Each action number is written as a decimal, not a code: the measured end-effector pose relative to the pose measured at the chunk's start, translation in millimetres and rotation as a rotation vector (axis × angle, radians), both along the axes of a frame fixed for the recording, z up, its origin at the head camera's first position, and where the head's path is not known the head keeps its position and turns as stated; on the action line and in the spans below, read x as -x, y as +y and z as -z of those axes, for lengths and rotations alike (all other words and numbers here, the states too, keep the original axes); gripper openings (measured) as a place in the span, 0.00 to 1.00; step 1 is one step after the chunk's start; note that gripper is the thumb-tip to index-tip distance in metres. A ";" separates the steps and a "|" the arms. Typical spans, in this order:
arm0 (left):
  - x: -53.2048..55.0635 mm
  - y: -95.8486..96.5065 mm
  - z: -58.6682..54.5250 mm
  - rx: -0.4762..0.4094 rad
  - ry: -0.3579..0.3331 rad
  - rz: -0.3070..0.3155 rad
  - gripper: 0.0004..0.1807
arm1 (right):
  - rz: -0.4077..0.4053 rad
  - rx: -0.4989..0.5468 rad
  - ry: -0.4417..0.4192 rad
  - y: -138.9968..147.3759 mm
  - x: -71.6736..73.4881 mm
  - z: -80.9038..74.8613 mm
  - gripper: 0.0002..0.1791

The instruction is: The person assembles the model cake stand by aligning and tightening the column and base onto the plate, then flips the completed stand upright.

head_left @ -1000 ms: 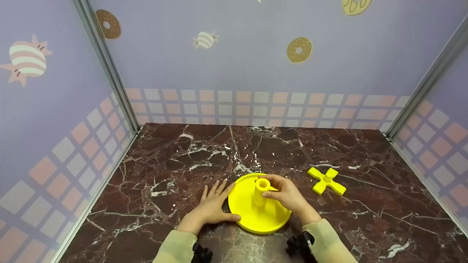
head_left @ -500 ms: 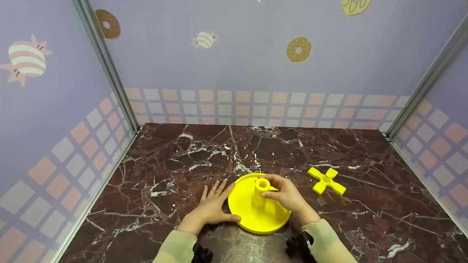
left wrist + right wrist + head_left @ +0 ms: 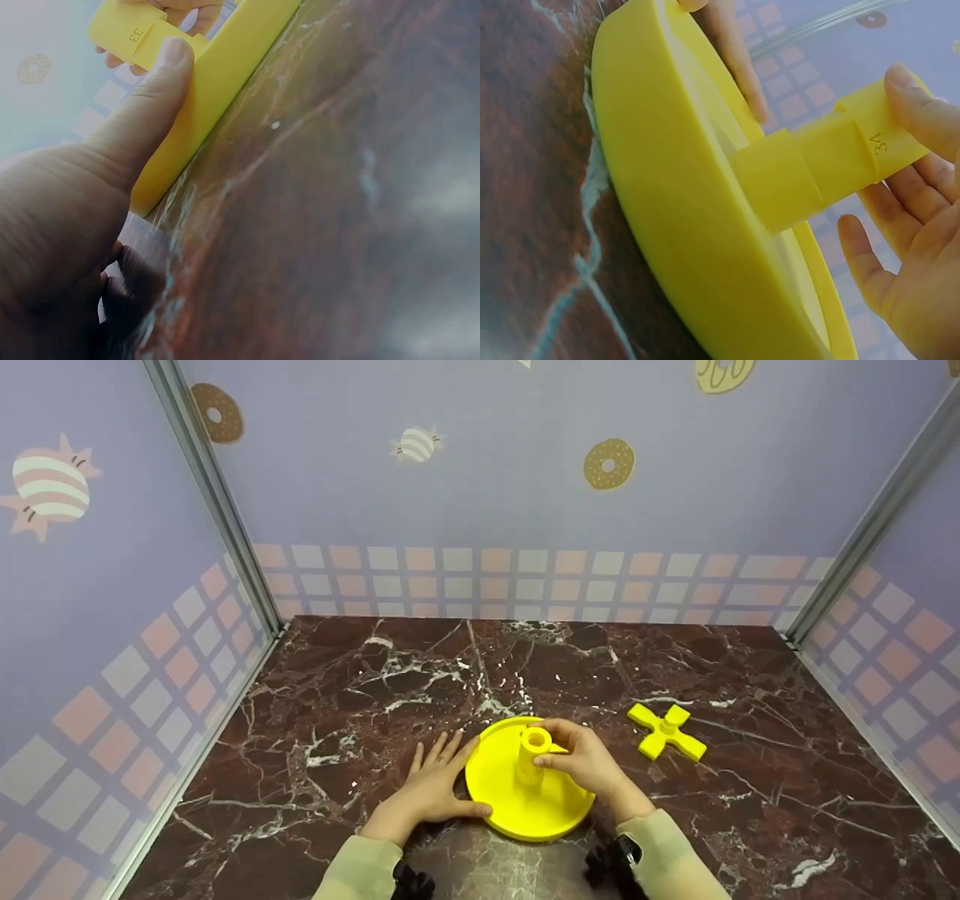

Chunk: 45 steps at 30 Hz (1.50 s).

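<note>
A round yellow tray point(image 3: 500, 802) with a raised rim lies on the marble-patterned table. From its middle rises a hollow yellow post point(image 3: 531, 765), made of stacked sections with small characters stamped on the upper one point(image 3: 870, 139). My right hand point(image 3: 589, 761) pinches that upper section between thumb and fingers near the top. The left hand point(image 3: 431, 791) spreads its straight fingers along the tray's left side, and its thumb point(image 3: 169, 71) rests at the rim. A yellow four-armed cross point(image 3: 667, 731) with a short peg in its centre lies right of the tray.
Patterned lilac panels point(image 3: 487, 495) stand behind and at both sides of the table point(image 3: 337, 675), with metal posts point(image 3: 217, 495) at the back corners. Dark wrist devices point(image 3: 412, 877) sit at both sleeves.
The head view has shifted very slightly. Both hands, the tray, the post and the cross keep their places.
</note>
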<state>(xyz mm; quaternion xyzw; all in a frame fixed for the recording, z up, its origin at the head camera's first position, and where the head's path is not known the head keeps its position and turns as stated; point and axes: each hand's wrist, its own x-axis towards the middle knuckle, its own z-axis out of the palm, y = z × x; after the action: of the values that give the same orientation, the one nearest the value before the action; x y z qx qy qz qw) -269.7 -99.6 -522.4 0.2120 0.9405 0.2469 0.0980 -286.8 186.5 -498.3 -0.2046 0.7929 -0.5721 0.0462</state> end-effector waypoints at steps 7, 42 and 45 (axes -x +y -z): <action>0.7 -1.3 -1.0 -0.006 0.002 -0.008 0.67 | -0.052 0.016 -0.021 10.1 2.3 -2.0 0.32; -0.7 -1.8 -1.5 -0.023 -0.016 0.010 0.65 | 0.569 -0.094 -0.058 190.5 -0.3 12.0 0.33; 0.0 -1.9 -0.9 -0.019 -0.011 0.011 0.65 | 0.583 -0.148 -0.096 191.1 1.0 14.8 0.33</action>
<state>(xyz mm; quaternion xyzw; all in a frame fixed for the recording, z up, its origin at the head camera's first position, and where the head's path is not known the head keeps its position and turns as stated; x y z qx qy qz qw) -269.7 -101.5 -521.5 0.2169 0.9363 0.2566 0.1025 -287.9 377.6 -513.1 0.0626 0.8547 -0.5109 -0.0677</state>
